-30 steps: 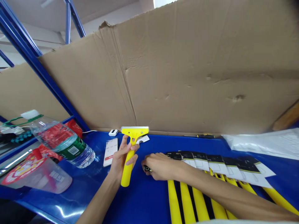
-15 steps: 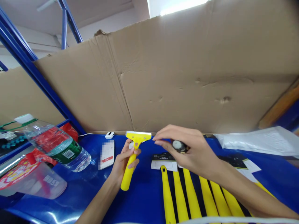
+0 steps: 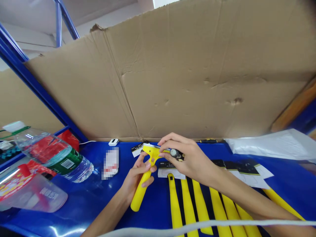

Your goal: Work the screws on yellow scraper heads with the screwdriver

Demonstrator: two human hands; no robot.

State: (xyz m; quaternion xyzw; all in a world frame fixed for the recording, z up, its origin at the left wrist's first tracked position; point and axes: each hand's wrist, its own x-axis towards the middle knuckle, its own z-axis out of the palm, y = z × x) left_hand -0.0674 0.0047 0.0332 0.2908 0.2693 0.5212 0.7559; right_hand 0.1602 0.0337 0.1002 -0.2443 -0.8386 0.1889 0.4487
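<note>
Yellow scraper (image 3: 145,174): tilted rightward since half a second ago, handle clamped in left hand (image 3: 137,176). Right hand (image 3: 187,158), now lowered onto scraper's head, fingers pinched on it, a small black round part (image 3: 176,154) tucked beneath. Left of scraper: lying water bottle (image 3: 54,156), part full; clear plastic cup (image 3: 29,194), contents unclear
</note>
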